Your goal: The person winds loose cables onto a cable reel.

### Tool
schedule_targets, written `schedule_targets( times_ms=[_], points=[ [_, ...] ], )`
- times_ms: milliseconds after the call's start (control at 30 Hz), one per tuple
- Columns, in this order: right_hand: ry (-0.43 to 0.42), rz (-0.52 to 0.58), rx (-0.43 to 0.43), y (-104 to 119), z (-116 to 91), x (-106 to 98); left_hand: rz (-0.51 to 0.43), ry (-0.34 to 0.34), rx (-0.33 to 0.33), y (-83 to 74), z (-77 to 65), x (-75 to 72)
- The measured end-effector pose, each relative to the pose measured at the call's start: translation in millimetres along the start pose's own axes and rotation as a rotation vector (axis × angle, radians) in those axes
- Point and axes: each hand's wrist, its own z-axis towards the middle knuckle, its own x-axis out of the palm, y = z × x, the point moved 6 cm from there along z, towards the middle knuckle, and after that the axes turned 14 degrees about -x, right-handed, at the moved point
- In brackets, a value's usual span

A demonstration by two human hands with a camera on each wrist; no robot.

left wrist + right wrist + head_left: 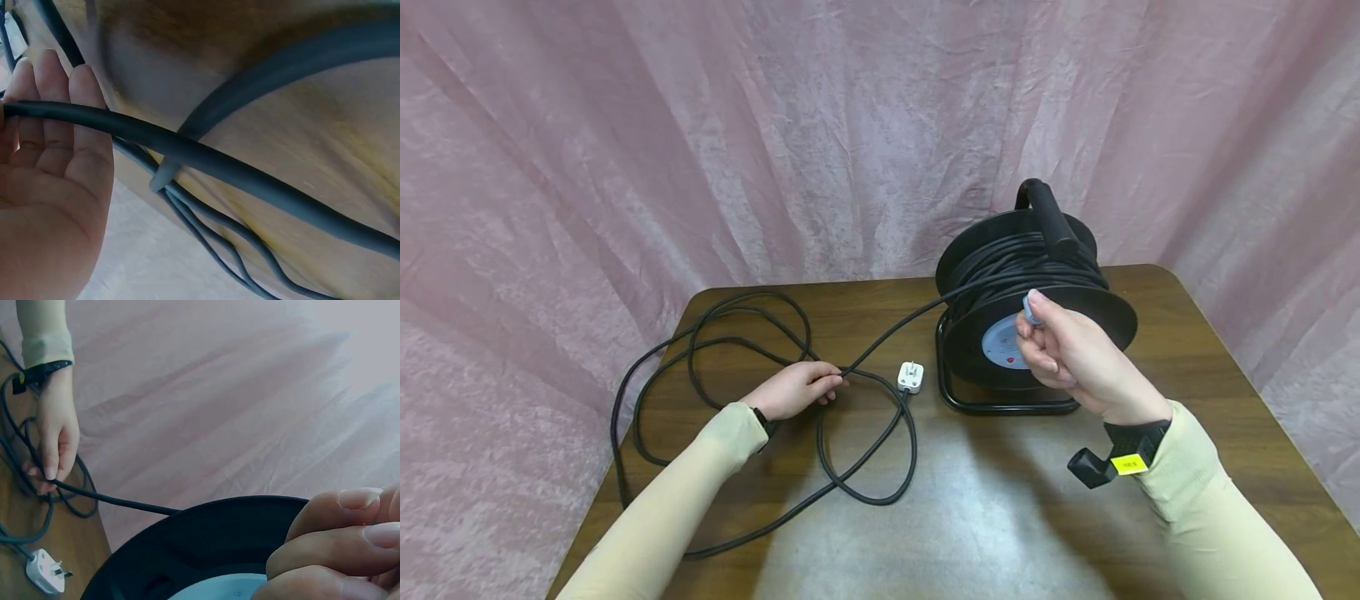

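Observation:
A black cable reel (958, 333) stands on the table, wound with several turns of black cable (898, 327). My right hand (1078, 358) grips the small light-blue crank knob (1031, 312) on the reel's front face, thumb on top. To the left, my left hand (793, 390) pinches the cable between thumb and fingers, and the cable runs taut from there up to the reel. In the left wrist view the cable (231, 169) crosses the fingers (87, 147). The knob is hidden behind the curled fingers (331, 550) in the right wrist view.
Loose cable loops (730, 308) spread over the left of the wooden table (1210, 400), some hanging past its edge. A white plug (911, 377), pins up, lies left of the reel's tubular stand (1000, 408). A pink curtain (850, 125) hangs behind.

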Motion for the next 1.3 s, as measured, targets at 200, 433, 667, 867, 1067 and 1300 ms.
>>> schedule_targets(
  times_ms=[200, 433, 667, 867, 1067, 1300],
  points=[
    [-0.030, -0.022, -0.009, 3.1, -3.6, -6.0, 0.006, -0.012, 0.013, -1.9, 1.4, 0.2],
    [-0.085, -0.058, -0.011, 9.5, -9.7, -15.4, -0.021, 0.006, 0.006, 4.5, 0.1, 1.0],
    [-0.107, -0.100, 0.003, 13.3, -16.2, -23.9, -0.031, 0.001, 0.022, 0.6, 1.6, -0.4],
    [-0.123, -0.185, -0.003, 15.1, -19.7, -29.2, -0.038, -0.004, 0.014, -0.6, 3.1, -0.6],
    [-0.175, -0.281, 0.002, 16.1, -24.4, -35.5, -0.036, -0.015, 0.024, 0.4, 3.0, -1.4],
    [-0.199, -0.320, 0.009, 15.0, -27.6, -41.1, -0.026, -0.034, 0.030, -4.1, 2.4, -2.5]
  ],
)
